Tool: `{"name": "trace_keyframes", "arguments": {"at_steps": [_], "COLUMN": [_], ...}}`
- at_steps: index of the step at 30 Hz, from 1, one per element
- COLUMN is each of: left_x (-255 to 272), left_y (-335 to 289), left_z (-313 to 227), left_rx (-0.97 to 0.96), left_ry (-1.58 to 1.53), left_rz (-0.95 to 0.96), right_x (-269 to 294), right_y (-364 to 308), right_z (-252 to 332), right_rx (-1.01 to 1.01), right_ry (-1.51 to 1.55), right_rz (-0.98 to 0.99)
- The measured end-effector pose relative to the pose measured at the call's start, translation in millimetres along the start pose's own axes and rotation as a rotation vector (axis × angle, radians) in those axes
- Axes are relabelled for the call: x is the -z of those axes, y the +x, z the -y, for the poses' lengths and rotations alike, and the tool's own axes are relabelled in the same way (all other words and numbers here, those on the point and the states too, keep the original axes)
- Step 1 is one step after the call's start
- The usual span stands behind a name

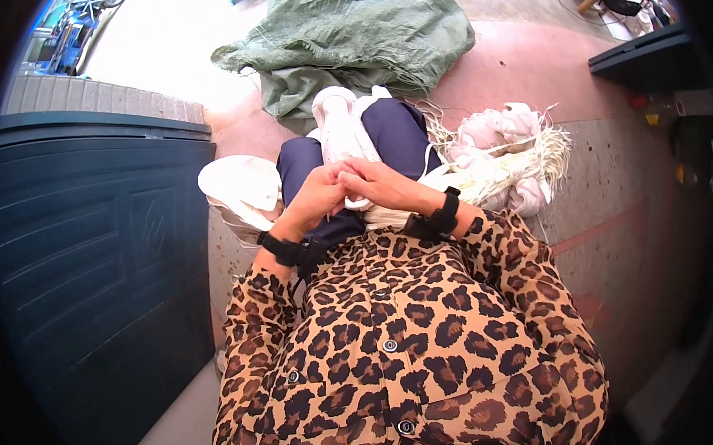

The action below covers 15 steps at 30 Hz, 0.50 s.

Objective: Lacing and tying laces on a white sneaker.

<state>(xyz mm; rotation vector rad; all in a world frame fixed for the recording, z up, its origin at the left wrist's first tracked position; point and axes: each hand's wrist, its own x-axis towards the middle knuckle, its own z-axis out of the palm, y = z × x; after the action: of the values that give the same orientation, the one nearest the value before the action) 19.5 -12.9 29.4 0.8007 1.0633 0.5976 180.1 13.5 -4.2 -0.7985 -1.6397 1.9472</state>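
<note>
My left hand [317, 195] and my right hand [380, 184] meet in front of my lap, their curled fingers touching. Both are closed, and whatever they pinch is hidden between the fingers. Just beyond and under them, a long white object with a rounded far end [338, 128] lies between my knees; its kind is unclear. A small white end of something [358, 204] shows below the fingers. Beside my right thigh lies a bundle of pale, thin strips [521, 163], with crumpled whitish cloth-like pieces [480, 130] among it.
A rounded white piece [242, 182] rests by my left knee. Beyond my knees a green woven sack [364, 39] is spread on the floor. A dark blue panelled door [95, 258] stands at the left, another dark panel [643, 55] at the far right.
</note>
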Motion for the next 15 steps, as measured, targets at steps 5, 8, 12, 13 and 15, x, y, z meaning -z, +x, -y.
{"name": "trace_keyframes", "arguments": {"at_steps": [5,8,12,13,15], "left_x": [19,44,53,52,47], "left_y": [10,22,56,64,76], "left_z": [-3,-3,1,2,5], "left_rx": [-0.043,-0.06,-0.224,-0.288,-0.298], "left_ry": [-0.079,0.064,0.739,1.041,1.049], "left_rz": [-0.249,-0.396,-0.623,-0.645,-0.628], "right_x": [22,49,76,79,82], "right_y": [14,19,34,38,45], "right_z": [-4,-4,0,-1,-5], "right_rx": [-0.197,-0.172,-0.282,-0.255,-0.326], "right_ry": [-0.151,0.021,0.276,0.329,0.346], "right_rz": [-0.051,-0.203,-0.295,-0.305,-0.335]}}
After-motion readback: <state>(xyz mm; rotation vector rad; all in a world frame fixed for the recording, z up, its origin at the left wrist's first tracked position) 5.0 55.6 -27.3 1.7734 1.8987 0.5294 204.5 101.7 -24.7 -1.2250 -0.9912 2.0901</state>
